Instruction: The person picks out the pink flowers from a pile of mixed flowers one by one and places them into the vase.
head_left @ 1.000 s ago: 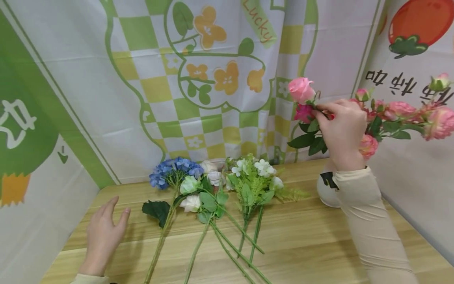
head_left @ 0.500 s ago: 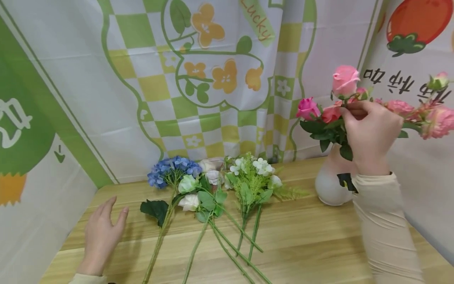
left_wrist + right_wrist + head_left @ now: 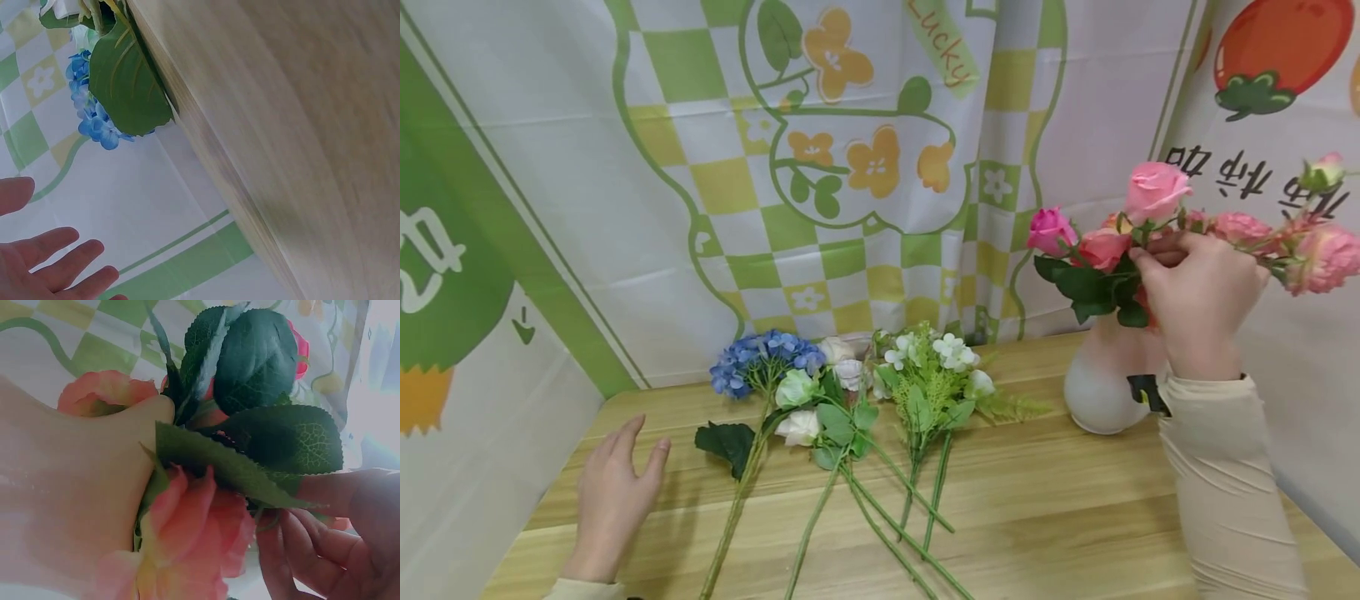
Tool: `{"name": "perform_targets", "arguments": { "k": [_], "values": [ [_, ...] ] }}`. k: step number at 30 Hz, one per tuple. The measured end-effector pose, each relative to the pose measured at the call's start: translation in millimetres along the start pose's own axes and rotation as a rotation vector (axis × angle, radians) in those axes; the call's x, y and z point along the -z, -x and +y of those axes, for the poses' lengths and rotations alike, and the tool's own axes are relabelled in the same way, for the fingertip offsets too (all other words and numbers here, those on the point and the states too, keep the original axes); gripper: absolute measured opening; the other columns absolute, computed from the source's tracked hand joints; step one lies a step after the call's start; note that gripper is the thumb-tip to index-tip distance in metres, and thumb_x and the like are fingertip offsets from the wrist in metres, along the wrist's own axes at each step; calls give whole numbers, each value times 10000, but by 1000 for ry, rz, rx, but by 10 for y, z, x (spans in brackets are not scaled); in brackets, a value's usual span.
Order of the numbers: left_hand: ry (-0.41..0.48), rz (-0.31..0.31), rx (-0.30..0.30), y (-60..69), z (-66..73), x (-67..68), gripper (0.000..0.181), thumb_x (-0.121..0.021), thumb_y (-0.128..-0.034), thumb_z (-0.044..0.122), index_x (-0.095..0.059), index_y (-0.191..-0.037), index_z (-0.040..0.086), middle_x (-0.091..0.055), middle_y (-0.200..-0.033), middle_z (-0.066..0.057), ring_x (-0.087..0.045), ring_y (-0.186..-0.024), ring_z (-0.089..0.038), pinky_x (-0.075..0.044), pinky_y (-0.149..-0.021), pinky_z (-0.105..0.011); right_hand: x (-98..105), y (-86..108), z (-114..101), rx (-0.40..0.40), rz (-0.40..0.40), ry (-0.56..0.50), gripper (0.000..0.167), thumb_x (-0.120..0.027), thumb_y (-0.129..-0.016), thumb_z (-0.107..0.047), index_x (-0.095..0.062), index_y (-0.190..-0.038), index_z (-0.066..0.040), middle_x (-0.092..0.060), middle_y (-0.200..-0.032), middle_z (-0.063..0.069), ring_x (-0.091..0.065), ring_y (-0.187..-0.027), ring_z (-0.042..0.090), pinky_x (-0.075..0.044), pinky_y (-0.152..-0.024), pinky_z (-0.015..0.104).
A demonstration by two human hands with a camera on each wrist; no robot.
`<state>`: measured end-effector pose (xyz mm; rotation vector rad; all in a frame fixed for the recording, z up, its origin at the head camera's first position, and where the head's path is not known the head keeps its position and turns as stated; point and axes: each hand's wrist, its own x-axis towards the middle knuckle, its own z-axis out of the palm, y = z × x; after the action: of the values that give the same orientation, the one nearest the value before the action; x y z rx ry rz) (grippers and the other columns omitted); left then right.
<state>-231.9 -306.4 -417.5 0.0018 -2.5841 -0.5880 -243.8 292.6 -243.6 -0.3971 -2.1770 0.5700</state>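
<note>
My right hand [image 3: 1206, 300] pinches the stem just below a light pink rose [image 3: 1156, 192], over the mouth of a white and pale pink vase [image 3: 1097, 392]. A magenta rose [image 3: 1051, 231], a coral rose [image 3: 1102, 249] and several pink blooms [image 3: 1326, 258] stand in the vase around it. In the right wrist view, green leaves [image 3: 256, 362] and a peach-pink bloom [image 3: 194, 544] hide the pinched stem, and the vase [image 3: 69, 481] fills the left side. My left hand [image 3: 617, 496] is held with spread fingers at the left and holds nothing.
On the wooden table [image 3: 1030, 517] lie a blue hydrangea [image 3: 763, 362], a white rose [image 3: 800, 427], a pale green rose [image 3: 797, 388] and a white-flowered green spray [image 3: 936, 375], stems toward the front. Printed curtains [image 3: 850, 275] close off the back and sides.
My right hand has moved right with the pink rose, from left of the vase to above it, then lowered slightly. The rose now stands among the other blooms. The left hand has barely moved.
</note>
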Motion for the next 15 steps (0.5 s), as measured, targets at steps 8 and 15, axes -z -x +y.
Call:
{"name": "perform_targets", "arguments": {
  "k": [8,15],
  "values": [
    [-2,-8,6,1,1,10,572,-511,-966,299,-381,-1392,-59,-428,-1325,-370,-386,-1155,-582,-278,-912,-713,13,-24,38,-25,-105,31,399,-626,-888,-362,-705,-951,24,-679,-964,247,-515,-990,425,-243,-867,610],
    [-1,-10,10,5,6,17,575,-508,-967,309,-381,-1392,-57,-428,-1328,-365,-389,-1157,-573,-282,-907,-710,25,-51,35,-52,-152,69,371,-599,-892,-349,-699,-927,7,-681,-966,232,-522,-981,433,-267,-850,621]
  ]
}}
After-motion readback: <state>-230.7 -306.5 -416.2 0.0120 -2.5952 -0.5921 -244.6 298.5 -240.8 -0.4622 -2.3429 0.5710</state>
